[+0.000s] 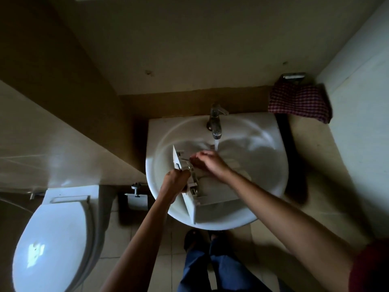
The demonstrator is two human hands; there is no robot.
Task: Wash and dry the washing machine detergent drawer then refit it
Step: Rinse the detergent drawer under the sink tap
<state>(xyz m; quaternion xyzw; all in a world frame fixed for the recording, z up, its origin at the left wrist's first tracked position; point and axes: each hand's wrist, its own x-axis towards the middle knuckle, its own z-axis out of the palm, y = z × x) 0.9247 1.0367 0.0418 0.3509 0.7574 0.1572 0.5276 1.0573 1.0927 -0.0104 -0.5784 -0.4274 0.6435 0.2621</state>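
The white detergent drawer lies in the white sink, its front panel standing on edge at the left. My left hand grips that front panel from the left. My right hand lies on top of the drawer near its far end with the fingers curled; what the fingertips touch is blurred. Water runs from the chrome tap into the basin just beyond my right hand.
A red checked cloth hangs on a holder on the wall right of the sink. A toilet with its lid down stands at the lower left. A paper holder is mounted between toilet and sink. My feet stand below the basin.
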